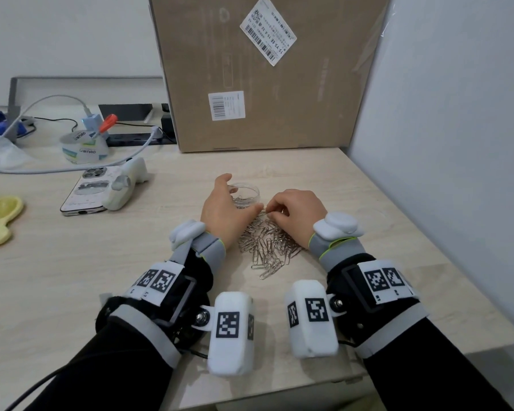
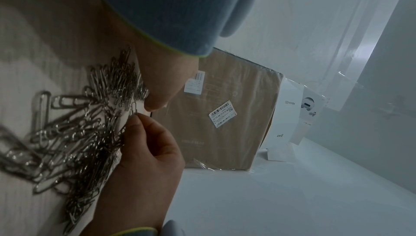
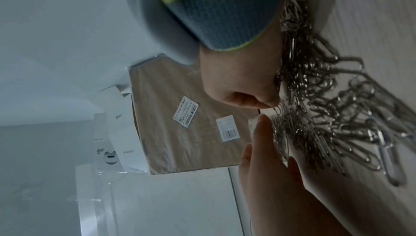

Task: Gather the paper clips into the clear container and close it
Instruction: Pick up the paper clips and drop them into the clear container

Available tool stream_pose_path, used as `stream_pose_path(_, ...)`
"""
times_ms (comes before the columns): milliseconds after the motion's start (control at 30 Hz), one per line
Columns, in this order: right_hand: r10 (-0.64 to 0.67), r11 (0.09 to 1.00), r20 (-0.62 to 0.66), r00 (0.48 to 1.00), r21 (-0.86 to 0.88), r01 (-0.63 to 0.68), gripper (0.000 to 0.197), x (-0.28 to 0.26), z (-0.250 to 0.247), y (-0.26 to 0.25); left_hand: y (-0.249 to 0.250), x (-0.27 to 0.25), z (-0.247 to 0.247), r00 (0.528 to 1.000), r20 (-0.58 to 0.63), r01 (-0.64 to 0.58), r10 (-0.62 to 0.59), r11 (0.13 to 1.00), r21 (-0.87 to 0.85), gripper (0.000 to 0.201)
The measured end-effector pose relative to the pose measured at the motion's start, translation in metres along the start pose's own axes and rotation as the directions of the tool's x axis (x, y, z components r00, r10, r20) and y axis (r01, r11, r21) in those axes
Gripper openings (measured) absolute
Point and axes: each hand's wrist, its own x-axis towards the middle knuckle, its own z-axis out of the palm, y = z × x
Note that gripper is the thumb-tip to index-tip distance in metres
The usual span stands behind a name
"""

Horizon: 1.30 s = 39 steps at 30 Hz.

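While both hands work at the far edge of the clips [image 1: 266, 247], which lie heaped on the table [image 1: 101, 262] between the wrists, we note the jar [image 1: 247, 194] open and upright just beyond, part-filled with clips. The left hand [image 1: 224, 210] has its thumb at the jar's far rim and straight fingers along its near side. The right hand [image 1: 297, 213] has curled fingers, fingertips pinching one clip [image 2: 134, 108] at the heap's edge. We see a box [image 1: 261, 72] behind and a phone [image 1: 86, 191] to the left.
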Motion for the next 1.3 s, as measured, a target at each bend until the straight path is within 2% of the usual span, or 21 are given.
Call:
stream_pose_path(200, 0.132, 0.979, -0.175, 0.976, 0.175, -0.101, 0.007, 0.004, -0.001, 0.003, -0.001, 0.001, 0.0, 1.0, 0.005, -0.007, 0.007, 1.0, -0.004, 0.081)
stream_pose_path(400, 0.302, 0.887, -0.31, 0.902, 0.437, -0.146, 0.004, 0.002, -0.005, 0.004, -0.002, 0.001, 0.001, 0.999, 0.03, -0.025, 0.025, 1.0, -0.002, 0.082)
stream_pose_path(600, 0.392, 0.737, -0.379, 0.838, 0.675, -0.039, 0.004, 0.002, -0.011, -0.001, 0.002, -0.002, 0.001, 0.986, 0.137, -0.099, 0.098, 0.995, -0.003, 0.086)
stream_pose_path(800, 0.326, 0.659, -0.378, 0.866, 0.748, 0.079, 0.011, -0.001, -0.012, -0.01, 0.006, -0.009, 0.003, 0.938, 0.303, -0.161, 0.17, 0.985, -0.057, 0.097)
stream_pose_path(867, 0.296, 0.66, -0.351, 0.888, 0.748, 0.076, 0.012, -0.002, -0.01, -0.013, 0.007, -0.01, 0.004, 0.926, 0.33, -0.17, 0.184, 0.983, -0.07, 0.1)
stream_pose_path(1000, 0.26, 0.703, -0.285, 0.923, 0.711, 0.022, 0.009, -0.002, -0.005, -0.014, 0.008, -0.011, 0.005, 0.935, 0.308, -0.164, 0.178, 0.984, -0.071, 0.101)
stream_pose_path(1067, 0.269, 0.713, -0.271, 0.924, 0.701, -0.002, 0.005, -0.002, -0.005, -0.013, 0.009, -0.011, 0.005, 0.944, 0.287, -0.15, 0.162, 0.987, -0.064, 0.1)
stream_pose_path(1200, 0.28, 0.763, -0.306, 0.91, 0.646, -0.018, 0.013, -0.003, -0.007, -0.011, 0.009, -0.01, 0.004, 0.962, 0.231, -0.14, 0.147, 0.989, -0.045, 0.103)
stream_pose_path(1300, 0.291, 0.809, -0.344, 0.893, 0.586, -0.038, 0.013, -0.001, -0.007, -0.007, 0.006, -0.006, 0.003, 0.987, 0.132, -0.095, 0.096, 0.995, -0.013, 0.099)
